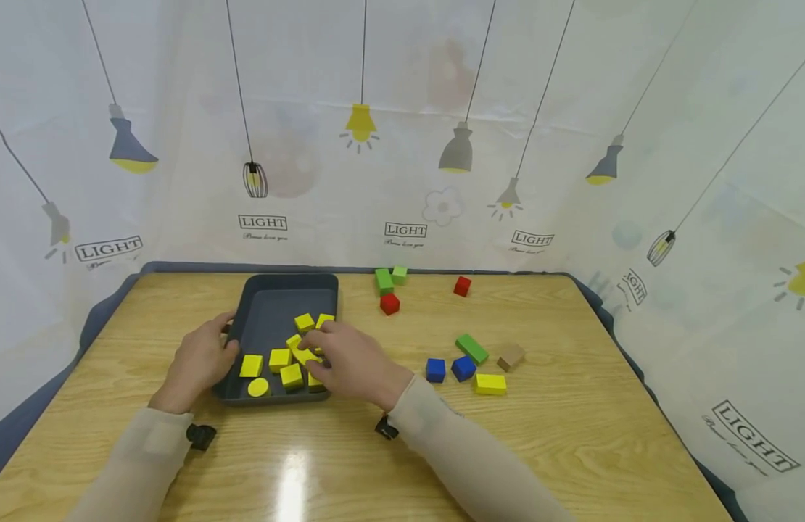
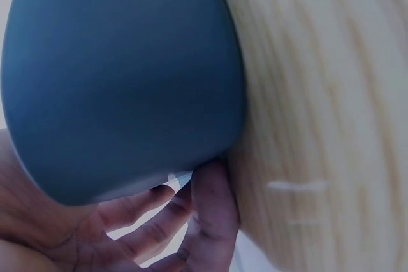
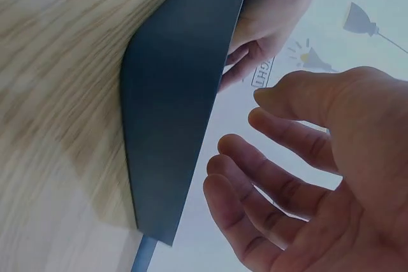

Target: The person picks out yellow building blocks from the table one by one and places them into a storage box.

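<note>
A dark blue-grey tray [image 1: 265,304] lies on the table, with several yellow blocks [image 1: 280,360] in its near and right parts. My left hand [image 1: 200,359] grips its left side, thumb at the rim and fingers along the outer wall; the left wrist view shows those fingers [image 2: 213,208] beside the tray wall. Over the tray's right side is my right hand [image 1: 353,362], above the yellow blocks. Its fingers [image 3: 245,208] are loosely bent and apart, with nothing between them in the right wrist view. Some blocks are partly hidden under this hand.
Right of the tray lie two blue cubes [image 1: 436,370], a green block [image 1: 471,349], a plain wooden block [image 1: 510,357] and a yellow block [image 1: 490,384]. Farther back are green blocks [image 1: 384,281], a red block [image 1: 390,304] and another red block [image 1: 463,286]. A printed curtain [image 1: 402,181] hangs behind the table.
</note>
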`<state>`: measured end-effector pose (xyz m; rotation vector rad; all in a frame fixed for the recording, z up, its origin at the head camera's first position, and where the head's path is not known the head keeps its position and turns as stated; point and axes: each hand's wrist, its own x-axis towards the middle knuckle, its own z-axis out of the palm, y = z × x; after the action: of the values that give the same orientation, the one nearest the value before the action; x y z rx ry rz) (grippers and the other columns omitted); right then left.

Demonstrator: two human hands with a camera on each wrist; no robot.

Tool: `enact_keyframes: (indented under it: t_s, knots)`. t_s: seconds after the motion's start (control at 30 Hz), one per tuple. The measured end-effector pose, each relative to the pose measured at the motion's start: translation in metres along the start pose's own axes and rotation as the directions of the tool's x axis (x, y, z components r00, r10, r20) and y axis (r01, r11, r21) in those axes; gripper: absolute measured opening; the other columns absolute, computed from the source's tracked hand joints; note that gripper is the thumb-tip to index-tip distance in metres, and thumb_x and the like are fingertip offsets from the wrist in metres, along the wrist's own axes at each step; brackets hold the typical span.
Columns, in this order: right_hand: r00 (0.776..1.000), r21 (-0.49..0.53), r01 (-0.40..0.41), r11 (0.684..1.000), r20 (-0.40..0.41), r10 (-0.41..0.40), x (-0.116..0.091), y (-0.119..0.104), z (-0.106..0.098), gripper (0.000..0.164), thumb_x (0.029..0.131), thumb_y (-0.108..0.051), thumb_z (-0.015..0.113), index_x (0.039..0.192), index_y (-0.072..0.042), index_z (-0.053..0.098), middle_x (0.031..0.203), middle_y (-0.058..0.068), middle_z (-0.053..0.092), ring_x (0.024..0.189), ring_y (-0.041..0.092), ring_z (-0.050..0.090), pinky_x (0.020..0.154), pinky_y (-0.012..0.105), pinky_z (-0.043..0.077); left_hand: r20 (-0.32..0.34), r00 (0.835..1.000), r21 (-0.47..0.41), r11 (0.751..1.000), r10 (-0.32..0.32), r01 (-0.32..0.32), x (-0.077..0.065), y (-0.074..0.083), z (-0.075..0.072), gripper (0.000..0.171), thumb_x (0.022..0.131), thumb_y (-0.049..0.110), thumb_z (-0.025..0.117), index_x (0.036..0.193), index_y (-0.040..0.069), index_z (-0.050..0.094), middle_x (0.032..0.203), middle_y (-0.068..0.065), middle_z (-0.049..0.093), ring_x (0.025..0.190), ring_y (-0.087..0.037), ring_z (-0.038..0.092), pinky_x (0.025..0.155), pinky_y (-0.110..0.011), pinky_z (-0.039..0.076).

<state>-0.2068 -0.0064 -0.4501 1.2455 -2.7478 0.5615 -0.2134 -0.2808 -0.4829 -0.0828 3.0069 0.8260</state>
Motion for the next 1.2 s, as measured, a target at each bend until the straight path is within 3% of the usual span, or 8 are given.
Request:
enact_keyframes:
  t_s: [0.23,0.5,0.83,1.2]
  knots:
    - [0.999,0.014,-0.046,0.999,0.001,0.046,-0.009,0.011,-0.004,0.028,0.094,-0.027,0.072,0.122,-0.024,0.069,0.111,-0.003,0.063,0.085,0.006,0.05,0.067,0.017,0.047,-0.003,1.0,0.0,1.0,0.01,-0.01,-0.001,-0.002,0.0,0.063,0.099,0.011,0.055,0.155,-0.002,0.029,0.14,-0.032,0.047,0.121,-0.051,0.049,0.09,-0.063,0.045]
    - [0.998,-0.016,-0.049,0.999,-0.026,0.049,-0.019,0.019,-0.007,0.029,0.094,-0.028,0.072,0.121,-0.017,0.07,0.109,-0.005,0.063,0.089,0.005,0.052,0.074,0.018,0.05,0.0,1.0,-0.005,1.0,0.003,-0.003,-0.002,-0.002,0.0,0.063,0.098,0.01,0.055,0.155,-0.002,0.029,0.14,-0.033,0.047,0.121,-0.051,0.049,0.09,-0.063,0.044]
    - [0.994,-0.032,-0.101,0.994,-0.035,0.1,-0.039,0.035,-0.013,0.029,0.095,-0.028,0.071,0.122,-0.02,0.069,0.109,-0.004,0.062,0.092,0.007,0.053,0.079,0.023,0.052,-0.013,1.0,-0.008,1.0,0.022,-0.022,-0.001,-0.001,0.001,0.062,0.098,0.01,0.055,0.154,-0.002,0.03,0.139,-0.032,0.048,0.116,-0.047,0.053,0.083,-0.057,0.049]
    - [0.987,-0.062,-0.144,0.988,-0.076,0.139,-0.067,0.064,-0.024,0.028,0.094,-0.026,0.072,0.121,-0.02,0.068,0.108,-0.001,0.062,0.093,0.012,0.055,0.077,0.03,0.054,-0.004,1.0,-0.007,1.0,0.009,-0.009,0.0,-0.001,0.0,0.063,0.099,0.01,0.055,0.155,-0.001,0.03,0.14,-0.032,0.047,0.116,-0.048,0.053,0.083,-0.057,0.049]
